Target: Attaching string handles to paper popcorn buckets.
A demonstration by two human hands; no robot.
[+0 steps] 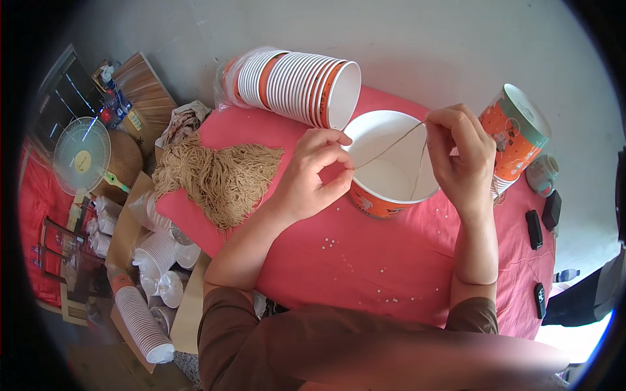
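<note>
Down on the left, an open brown cardboard box [193,305] holds stacked white cups, packed low beside the work, probably to spare room up top. Moving right, a thick, fringed bundle of tan string [225,179] spreads over the edge of the pink cloth-covered surface [293,277], seemingly within easy reach of the left arm. Behind it, a nested stack of white-and-orange paper buckets [287,88] lies on its side, mouth facing right, perhaps laid down because it's so long. Now the hands! The left hand [319,169] pinches a thin tan strand [386,153] between thumb and finger, a light grip that suits something so fine. That strand slants up above a single round white-and-orange paper bucket [375,207], open side up, its hollow right under the action. And the right hand [460,150] pinches too, a little higher, a loose length dangling into the bucket's mouth. Far right, an orange-and-green paper bucket stack [515,133] stands on end, apparently bases up for steadiness.
</note>
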